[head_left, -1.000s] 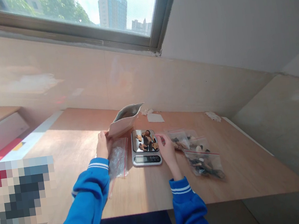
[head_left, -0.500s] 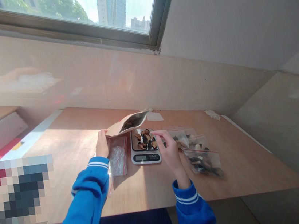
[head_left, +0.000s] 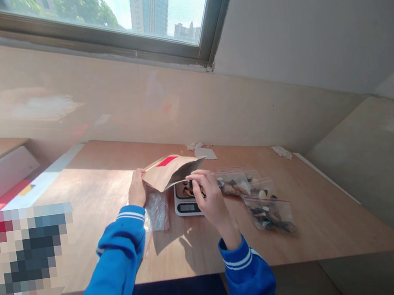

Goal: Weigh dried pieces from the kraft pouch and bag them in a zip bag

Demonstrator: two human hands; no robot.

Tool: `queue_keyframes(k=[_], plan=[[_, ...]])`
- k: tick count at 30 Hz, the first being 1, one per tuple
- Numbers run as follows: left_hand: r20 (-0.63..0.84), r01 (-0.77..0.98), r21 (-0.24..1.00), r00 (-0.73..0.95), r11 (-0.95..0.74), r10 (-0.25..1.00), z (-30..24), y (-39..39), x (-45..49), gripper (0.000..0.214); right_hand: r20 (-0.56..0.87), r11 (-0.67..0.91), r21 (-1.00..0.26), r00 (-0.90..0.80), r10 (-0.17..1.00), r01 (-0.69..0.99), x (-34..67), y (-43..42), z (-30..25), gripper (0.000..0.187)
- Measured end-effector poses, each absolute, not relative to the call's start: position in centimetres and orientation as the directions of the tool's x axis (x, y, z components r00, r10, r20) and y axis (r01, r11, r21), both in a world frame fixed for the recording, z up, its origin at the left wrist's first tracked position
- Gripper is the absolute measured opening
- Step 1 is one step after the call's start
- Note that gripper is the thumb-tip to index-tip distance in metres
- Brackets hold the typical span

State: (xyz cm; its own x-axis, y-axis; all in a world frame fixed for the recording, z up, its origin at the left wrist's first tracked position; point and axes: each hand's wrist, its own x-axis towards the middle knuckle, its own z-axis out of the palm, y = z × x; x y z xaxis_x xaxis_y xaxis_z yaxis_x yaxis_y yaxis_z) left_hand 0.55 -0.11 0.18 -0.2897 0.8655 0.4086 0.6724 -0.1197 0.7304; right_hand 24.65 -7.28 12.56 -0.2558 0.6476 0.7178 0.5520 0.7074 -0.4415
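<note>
My left hand [head_left: 136, 188] is closed on the left end of a brown kraft paper pouch [head_left: 164, 172] with a red label. The pouch is tilted, its dark mouth facing right over a white digital kitchen scale [head_left: 178, 211]. Dark-edged dried slices [head_left: 188, 190], perhaps mushroom, lie on the scale's plate, partly hidden by the pouch and hand. My right hand [head_left: 211, 199] is at the pouch's mouth, thumb and fingers pinched at its lower lip. The scale's display is lit, its digits too small to read.
Several clear zip bags [head_left: 269, 215] of dark and pale dried pieces lie to the right. Flat clear zip bags [head_left: 158, 210] lie left of the scale. A white paper piece [head_left: 205, 153] and crumpled tissue [head_left: 282, 152] sit farther back. The table's [head_left: 320, 228] front edge is near me.
The pouch has come down and tipped, so its label shows and its mouth covers part of the scale. My right hand has moved left from the plate's right edge to the pouch's mouth.
</note>
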Motion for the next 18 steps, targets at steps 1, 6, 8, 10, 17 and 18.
queue_keyframes(k=[1,6,8,10,17,18], plan=[[0.412,0.671,0.731,-0.289,-0.124,0.864,0.1,-0.1,0.5,0.025,0.706,0.714,-0.424,-0.291,0.646,0.557,24.7,-7.2,12.6,0.023],[0.415,0.656,0.741,-0.284,-0.141,0.864,0.0,0.0,0.5,0.024,0.635,0.692,-0.372,-0.374,0.676,0.618,24.7,-6.7,12.9,0.023],[0.419,0.659,0.737,-0.270,-0.151,0.867,0.0,0.0,0.4,0.024,0.614,0.673,-0.346,-0.385,0.689,0.654,24.6,-6.7,13.2,0.022],[0.418,0.661,0.735,-0.264,-0.153,0.869,0.1,0.0,0.4,0.023,0.575,0.670,-0.351,-0.414,0.706,0.654,24.2,-6.9,13.7,0.023],[0.419,0.614,0.770,-0.281,-0.173,0.864,0.0,0.0,0.4,0.023,0.187,0.526,-0.555,-0.520,0.834,0.645,23.3,-6.2,13.5,0.027],[0.423,0.617,0.767,-0.281,-0.175,0.862,0.0,0.1,0.4,0.022,0.168,0.517,-0.573,-0.527,0.833,0.636,23.3,-5.8,13.3,0.029]])
